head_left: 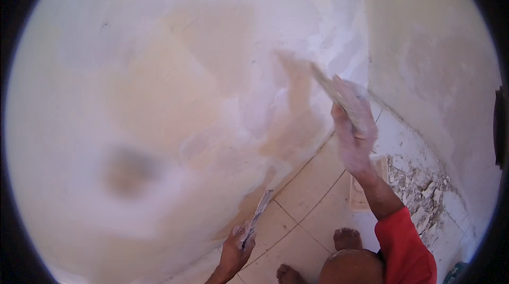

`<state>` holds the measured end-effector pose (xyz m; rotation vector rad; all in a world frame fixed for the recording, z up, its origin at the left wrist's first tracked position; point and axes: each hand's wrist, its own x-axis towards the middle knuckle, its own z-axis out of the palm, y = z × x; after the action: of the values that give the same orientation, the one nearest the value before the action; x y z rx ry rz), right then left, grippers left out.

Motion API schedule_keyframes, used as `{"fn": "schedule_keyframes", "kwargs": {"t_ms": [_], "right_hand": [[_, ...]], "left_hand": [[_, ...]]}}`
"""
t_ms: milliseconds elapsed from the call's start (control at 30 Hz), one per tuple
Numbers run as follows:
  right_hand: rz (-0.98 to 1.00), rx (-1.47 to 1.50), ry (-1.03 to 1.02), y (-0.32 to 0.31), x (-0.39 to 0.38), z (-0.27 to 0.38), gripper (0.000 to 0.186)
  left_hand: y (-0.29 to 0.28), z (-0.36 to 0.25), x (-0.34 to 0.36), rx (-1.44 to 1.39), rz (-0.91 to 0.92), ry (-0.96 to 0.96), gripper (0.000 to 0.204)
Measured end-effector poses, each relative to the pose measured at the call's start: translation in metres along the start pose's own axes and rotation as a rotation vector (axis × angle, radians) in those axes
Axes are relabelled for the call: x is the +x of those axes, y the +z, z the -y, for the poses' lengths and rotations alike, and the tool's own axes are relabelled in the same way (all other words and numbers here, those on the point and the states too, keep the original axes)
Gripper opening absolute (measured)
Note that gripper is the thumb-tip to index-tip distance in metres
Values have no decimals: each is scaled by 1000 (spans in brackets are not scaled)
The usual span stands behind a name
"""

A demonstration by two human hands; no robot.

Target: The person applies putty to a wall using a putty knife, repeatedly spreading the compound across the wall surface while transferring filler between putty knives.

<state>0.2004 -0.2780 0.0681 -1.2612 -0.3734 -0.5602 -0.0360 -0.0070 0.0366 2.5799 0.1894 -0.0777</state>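
My right hand (354, 130), dusted with white, is closed around a putty knife (336, 93) smeared pale. Its thin blade edge points up and left, close to the patched wall (207, 45); motion blur hides whether it touches. At the lower middle, my left hand (237, 249) grips a second flat putty knife (261, 210), crusted with whitish filler and tilted up to the right. That one is held low beside the wall's foot. White and tan patches of filler cover the wall around the right hand.
A second wall (435, 61) meets the first in a corner at right. Broken plaster pieces (424, 194) lie on the tiled floor (307, 178) beside a beige rectangular tray (352, 194), partly behind my right forearm. My bare feet and knee are below. A smudge blurs the lower left.
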Motion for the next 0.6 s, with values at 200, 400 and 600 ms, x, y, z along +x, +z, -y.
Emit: {"fn": "schedule_keyframes", "kwargs": {"t_ms": [200, 400, 600], "right_hand": [[-69, -526, -764, 57, 42, -46, 60], [-39, -694, -688, 80, 18, -70, 58], [42, -548, -572, 38, -8, -49, 46]], "left_hand": [[7, 11, -5, -24, 37, 14, 22], [3, -1, -3, -48, 82, -83, 27], [7, 10, -7, -119, 101, -156, 30]]}}
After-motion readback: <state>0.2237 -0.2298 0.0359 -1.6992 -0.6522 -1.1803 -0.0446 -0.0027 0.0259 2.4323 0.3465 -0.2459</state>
